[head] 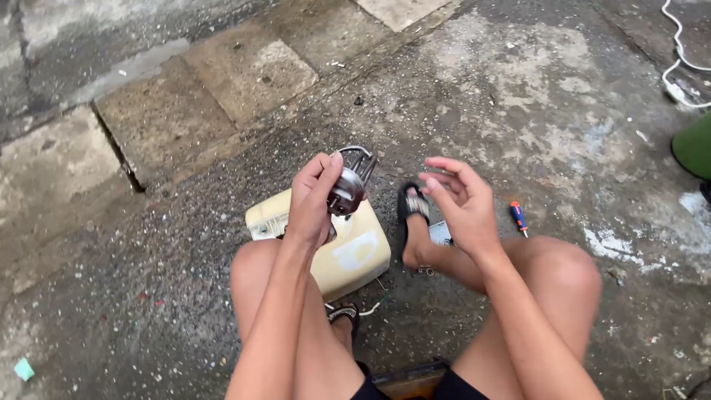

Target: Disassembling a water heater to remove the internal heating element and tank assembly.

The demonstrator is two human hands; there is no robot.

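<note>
My left hand (314, 197) grips a round metal flange with looped heating coils (351, 182), held up above a cream plastic appliance casing (361, 254) that lies on the concrete between my knees. My right hand (459, 204) hovers a short way to the right of the metal part, fingers curled and apart, holding nothing. My bare knees frame the casing, and one sandalled foot (415, 211) rests just right of it.
A small screwdriver with a red and blue handle (518, 218) lies on the ground right of my right hand. A white cable (675, 67) runs along the top right, beside a green object (695, 145). Paving slabs (167, 118) lie to the upper left.
</note>
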